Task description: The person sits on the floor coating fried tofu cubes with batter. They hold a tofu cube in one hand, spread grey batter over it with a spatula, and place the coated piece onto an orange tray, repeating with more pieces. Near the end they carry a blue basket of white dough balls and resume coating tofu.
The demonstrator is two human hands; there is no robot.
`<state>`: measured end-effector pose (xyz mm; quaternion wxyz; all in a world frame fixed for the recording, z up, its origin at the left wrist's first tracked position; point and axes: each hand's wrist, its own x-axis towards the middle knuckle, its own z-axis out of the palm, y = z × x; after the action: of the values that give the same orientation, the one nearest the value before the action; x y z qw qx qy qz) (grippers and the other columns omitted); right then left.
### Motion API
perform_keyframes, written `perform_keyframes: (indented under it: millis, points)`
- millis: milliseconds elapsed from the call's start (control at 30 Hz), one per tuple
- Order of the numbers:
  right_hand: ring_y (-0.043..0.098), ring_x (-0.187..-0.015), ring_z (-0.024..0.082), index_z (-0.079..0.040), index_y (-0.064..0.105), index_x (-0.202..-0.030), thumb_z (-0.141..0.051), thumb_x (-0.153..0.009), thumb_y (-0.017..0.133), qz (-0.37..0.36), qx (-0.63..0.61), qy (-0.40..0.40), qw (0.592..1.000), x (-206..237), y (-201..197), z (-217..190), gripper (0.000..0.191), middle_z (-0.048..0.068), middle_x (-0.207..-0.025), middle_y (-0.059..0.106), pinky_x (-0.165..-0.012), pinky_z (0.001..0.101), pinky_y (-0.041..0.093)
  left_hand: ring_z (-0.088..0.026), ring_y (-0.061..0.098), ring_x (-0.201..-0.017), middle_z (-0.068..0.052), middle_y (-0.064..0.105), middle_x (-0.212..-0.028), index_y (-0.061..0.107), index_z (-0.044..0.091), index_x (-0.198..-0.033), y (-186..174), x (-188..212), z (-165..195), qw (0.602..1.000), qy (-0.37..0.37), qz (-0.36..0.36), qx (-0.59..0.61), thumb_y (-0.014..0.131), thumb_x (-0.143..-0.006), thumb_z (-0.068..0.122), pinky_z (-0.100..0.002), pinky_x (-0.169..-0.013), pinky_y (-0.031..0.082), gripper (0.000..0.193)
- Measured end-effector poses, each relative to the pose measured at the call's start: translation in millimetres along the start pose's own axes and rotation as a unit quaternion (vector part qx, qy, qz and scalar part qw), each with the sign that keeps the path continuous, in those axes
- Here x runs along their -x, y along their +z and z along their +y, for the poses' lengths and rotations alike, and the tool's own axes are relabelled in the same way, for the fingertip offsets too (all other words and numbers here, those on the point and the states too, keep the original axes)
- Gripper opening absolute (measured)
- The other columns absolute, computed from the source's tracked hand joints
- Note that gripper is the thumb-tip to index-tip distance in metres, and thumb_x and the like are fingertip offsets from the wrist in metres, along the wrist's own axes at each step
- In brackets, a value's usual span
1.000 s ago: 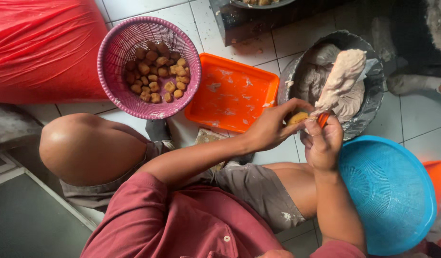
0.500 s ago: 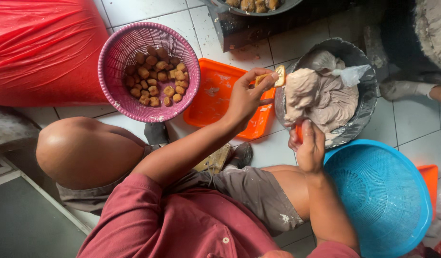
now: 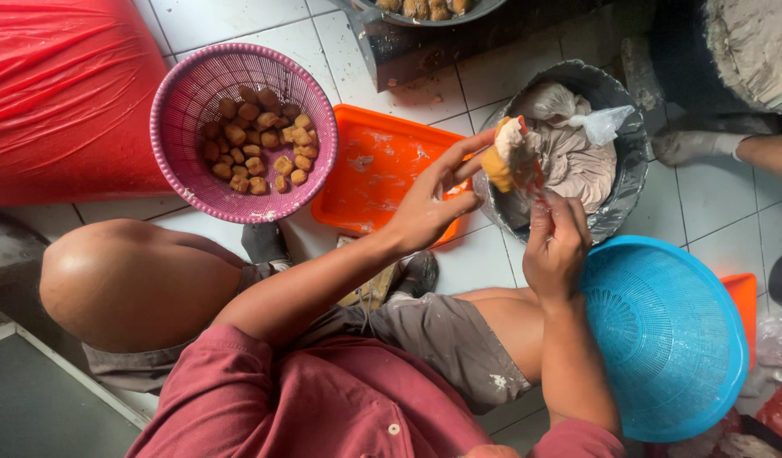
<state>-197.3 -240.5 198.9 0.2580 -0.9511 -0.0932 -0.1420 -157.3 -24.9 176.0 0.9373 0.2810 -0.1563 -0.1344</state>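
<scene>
While only the head view is on offer, it shows enough: left hand [image 3: 429, 208] pinches a small golden-brown fried puff [image 3: 498, 163] betw. thumb and forefingers, held up over the near rim of the dark round metal basin [image 3: 632, 161] w/ pale grey paste lining it. Right hand [image 3: 556, 246] sits just below and to the right of the puff, fingers closed on a thin reddish tool [image 3: 535, 174], prob. a small spoon or spatula, though it's blurred. Tool tip touches a dab of pale paste on the puff's top.

Key relation: the puff lies up and away from the right hand, directly betw. both hands; the tool's long axis runs roughly from the right hand's fingertips up toward the puff. Left hand is the one on it, right is near but touches only via the tool.

Round about: pink plastic woven basket [image 3: 242, 131] of like puffs, well left; flat orange plastic tray [image 3: 382, 178] beneath the left wrist; blue plastic basket [image 3: 666, 335] upturned by the right forearm; red plastic sack [image 3: 64, 93] far left.
</scene>
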Motion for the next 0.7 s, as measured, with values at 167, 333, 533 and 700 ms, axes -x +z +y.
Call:
perform_keyframes:
  millis: [167, 333, 533, 700]
  points:
    - [0.062, -0.085, 0.036, 0.005, 0.065, -0.117, -0.011, -0.107, 0.065, 0.043, 0.036, -0.01, 0.998, 6, -8, 6, 0.019, 0.019, -0.099, 0.061, -0.076, 0.044, 0.049, -0.016, 0.051, -0.144, -0.006, 0.053, -0.153, 0.046, 0.0, -0.152, -20, -5, -17, 0.986, 0.009, 0.028, -0.162, 0.074, -0.099, 0.009, -0.034, -0.123, 0.04, 0.06]
    - [0.063, -0.091, 0.038, 0.003, 0.065, -0.114, -0.012, -0.106, 0.069, 0.089, 0.073, -0.093, 0.989, 17, -6, 6, 0.018, 0.018, -0.1, 0.061, -0.08, 0.0448, 0.051, -0.017, 0.063, -0.129, -0.007, 0.069, -0.134, 0.06, -0.001, -0.139, -22, -8, -25, 0.968, 0.026, 0.091, -0.234, 0.077, -0.097, 0.013, -0.035, -0.118, 0.047, 0.047]
    - [0.064, -0.092, 0.036, 0.003, 0.066, -0.116, -0.017, -0.111, 0.068, 0.05, 0.022, -0.05, 0.997, 11, -12, 14, 0.021, 0.018, -0.101, 0.063, -0.079, 0.0421, 0.052, -0.016, 0.068, -0.122, 0.0, 0.074, -0.121, 0.067, 0.012, -0.125, -25, -20, 26, 0.823, 0.158, 0.121, -0.532, 0.082, -0.092, 0.015, -0.056, -0.132, 0.016, 0.037]
    - [0.062, -0.087, 0.035, 0.005, 0.063, -0.112, -0.016, -0.107, 0.064, 0.042, -0.01, -0.072, 0.997, 16, -9, -1, 0.022, 0.018, -0.1, 0.061, -0.076, 0.0422, 0.051, -0.017, 0.065, -0.123, 0.002, 0.071, -0.119, 0.069, 0.021, -0.124, -35, -32, 56, 0.586, 0.25, 0.012, -0.77, 0.084, -0.091, 0.021, -0.066, -0.123, 0.0, 0.036]
